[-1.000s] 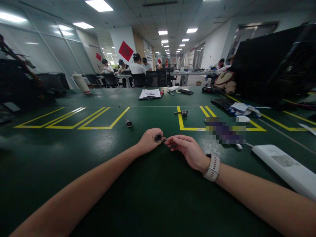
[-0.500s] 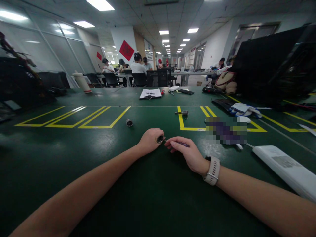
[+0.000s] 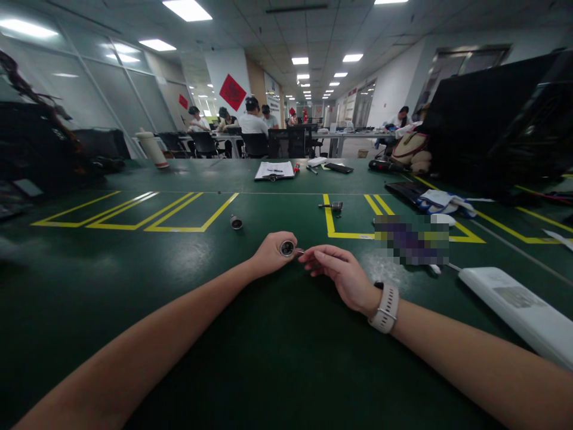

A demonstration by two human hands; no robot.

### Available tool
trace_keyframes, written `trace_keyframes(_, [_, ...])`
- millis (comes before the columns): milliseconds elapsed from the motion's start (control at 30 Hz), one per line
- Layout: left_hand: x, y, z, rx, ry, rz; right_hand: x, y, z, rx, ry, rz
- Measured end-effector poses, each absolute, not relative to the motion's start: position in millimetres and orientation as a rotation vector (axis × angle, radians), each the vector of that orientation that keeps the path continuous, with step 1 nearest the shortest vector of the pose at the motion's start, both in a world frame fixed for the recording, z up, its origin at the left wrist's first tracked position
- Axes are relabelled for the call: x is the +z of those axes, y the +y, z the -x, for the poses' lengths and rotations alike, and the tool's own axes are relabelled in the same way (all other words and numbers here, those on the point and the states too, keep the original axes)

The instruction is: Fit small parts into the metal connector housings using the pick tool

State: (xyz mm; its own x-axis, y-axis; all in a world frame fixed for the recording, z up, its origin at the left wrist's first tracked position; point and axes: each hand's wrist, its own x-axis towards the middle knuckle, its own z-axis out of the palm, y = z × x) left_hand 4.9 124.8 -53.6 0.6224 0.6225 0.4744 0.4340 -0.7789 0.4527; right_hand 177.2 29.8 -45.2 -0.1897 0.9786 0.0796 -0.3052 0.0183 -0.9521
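My left hand (image 3: 271, 254) is closed around a round metal housing (image 3: 287, 248). Its open end faces me, showing a bright rim and dark inside. Close by on the right, my right hand (image 3: 335, 266) pinches a slim tool with a thin metal shaft (image 3: 299, 251). The shaft's tip is at the housing's right edge; whether it touches I cannot tell. Most of the tool is hidden by my fingers. A small metal cup-like part (image 3: 236, 223) rests on the table beyond my left hand. Farther right lies a metal part with a shaft (image 3: 332, 206).
The green table (image 3: 215, 358) bears yellow tape outlines (image 3: 179, 229). At right are a white power bank-like box (image 3: 514, 298), a blurred-out purple item (image 3: 409, 240) and gloves (image 3: 445, 200). A clipboard (image 3: 274, 170) lies far back; several people sit beyond.
My left hand has turned the housing so its open end faces me more. My right fingers have shifted slightly on the tool, whose dark handle shows less now.
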Motion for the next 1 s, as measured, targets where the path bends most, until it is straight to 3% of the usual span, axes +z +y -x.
trace_keyframes(600, [-52,114,-4,0.744,0.767,-2.501,-45,30,-179,1.490,-1.130,0.806])
trace_keyframes(1000, [-50,111,-7,0.665,0.816,-2.603,-52,31,-179,1.331,-1.137,0.866])
